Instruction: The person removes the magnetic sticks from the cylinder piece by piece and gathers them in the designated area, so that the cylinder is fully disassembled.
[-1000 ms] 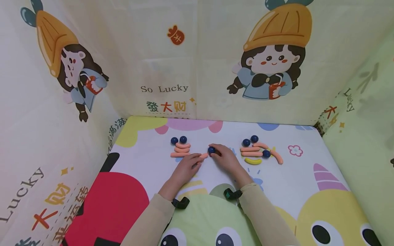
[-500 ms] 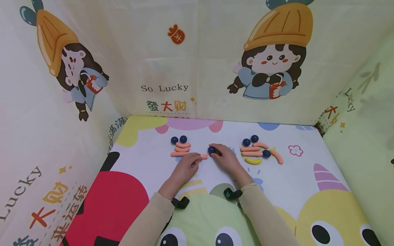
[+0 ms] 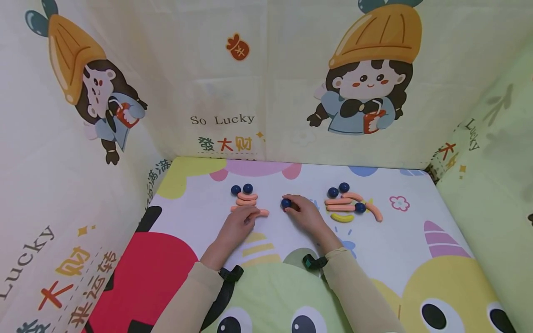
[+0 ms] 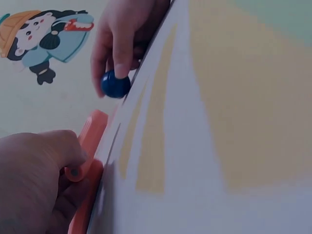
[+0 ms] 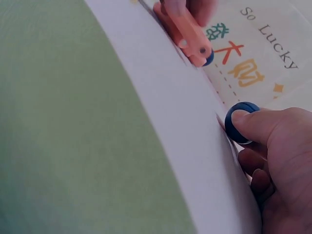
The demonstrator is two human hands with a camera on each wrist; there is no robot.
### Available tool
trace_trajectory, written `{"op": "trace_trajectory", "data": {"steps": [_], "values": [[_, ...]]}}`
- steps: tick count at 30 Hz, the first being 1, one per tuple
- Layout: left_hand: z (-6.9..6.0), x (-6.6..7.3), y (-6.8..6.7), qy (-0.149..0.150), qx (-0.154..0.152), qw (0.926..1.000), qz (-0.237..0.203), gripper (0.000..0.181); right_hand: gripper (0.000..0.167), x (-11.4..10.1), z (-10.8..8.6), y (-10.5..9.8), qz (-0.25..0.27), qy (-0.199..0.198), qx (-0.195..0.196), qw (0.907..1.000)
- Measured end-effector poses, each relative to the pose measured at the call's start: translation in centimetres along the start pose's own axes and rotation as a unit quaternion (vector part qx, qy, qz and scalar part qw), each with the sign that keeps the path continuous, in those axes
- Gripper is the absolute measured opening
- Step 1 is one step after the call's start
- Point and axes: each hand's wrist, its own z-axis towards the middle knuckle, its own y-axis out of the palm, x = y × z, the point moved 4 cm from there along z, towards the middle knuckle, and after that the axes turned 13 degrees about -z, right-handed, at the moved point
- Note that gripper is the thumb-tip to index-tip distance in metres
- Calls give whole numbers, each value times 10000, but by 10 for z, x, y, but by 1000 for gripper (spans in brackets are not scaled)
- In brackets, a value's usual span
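My left hand (image 3: 235,226) pinches a straight pink stick (image 3: 263,212), which has a dark round spot in its end in the left wrist view. Under it lies another straight pink stick (image 4: 88,200), partly hidden by the hand. Just behind are two short curved pink sticks (image 3: 247,202) and two dark blue balls (image 3: 247,188). My right hand (image 3: 306,215) holds a dark blue ball (image 5: 241,122) between thumb and fingers, low over the table. A gap separates this ball from the pink stick in the left hand.
Right of the hands lies a cluster: several pink sticks (image 3: 340,208), a yellow curved stick (image 3: 342,218) and dark blue balls (image 3: 360,207). The printed tabletop (image 3: 300,180) is bounded by a cloth wall (image 3: 283,115) at the back and sides.
My left hand has moved left with the pink stick, away from the blue ball and over the straight stick of the left cluster. The right hand has stayed in place with its ball.
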Motion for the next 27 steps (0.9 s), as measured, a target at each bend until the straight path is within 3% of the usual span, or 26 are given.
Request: {"op": "trace_trajectory", "data": {"steps": [10,20,27], "values": [[-7,-15,-14,162,100,9997,147,25,44,-1,-1,0,57,156,-66,9998],[-7,-17,-16,324,75,9988,365,21,43,-1,1,0,39,28,61,10000],[-8,-21,-18,446,238,9977,456,23,44,-1,0,-1,71,-9,82,9999]]}}
